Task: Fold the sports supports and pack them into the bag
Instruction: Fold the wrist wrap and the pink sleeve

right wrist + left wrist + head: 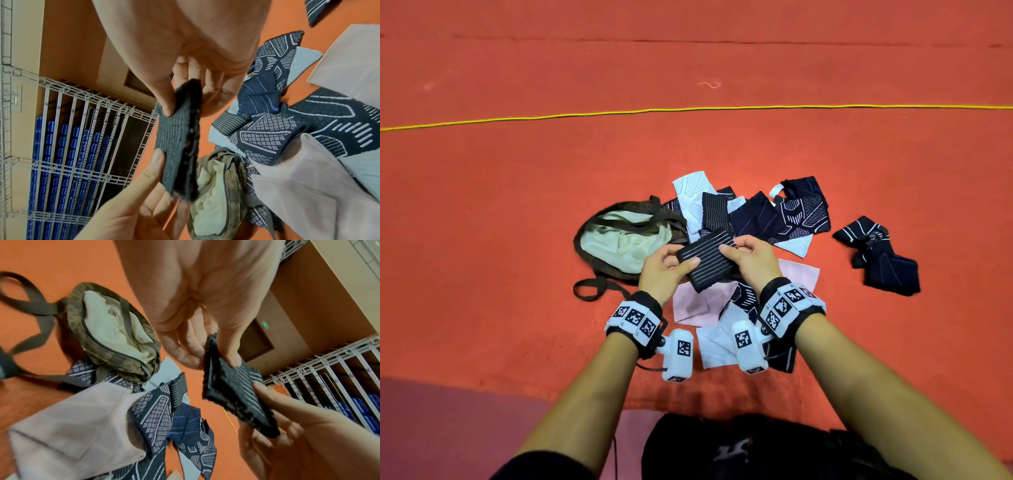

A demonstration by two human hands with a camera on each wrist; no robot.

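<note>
Above the pile [750, 219], both hands, left [664, 270] and right [751, 262], pinch a folded ribbed black support [707, 262] by its ends; soft open bag [619, 240] just left, bare red floor [517, 205] all round.

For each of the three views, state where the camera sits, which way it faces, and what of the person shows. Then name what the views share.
Head: on the head, facing forward and down at the orange floor; both forearms, left hand and right hand show.
Left wrist: looks along the left palm at the black striped support and open bag.
Right wrist: looks along the right palm toward a white wire rack; the left hand's fingers show too.
Shared: all three show support, bag and both hands.
</note>
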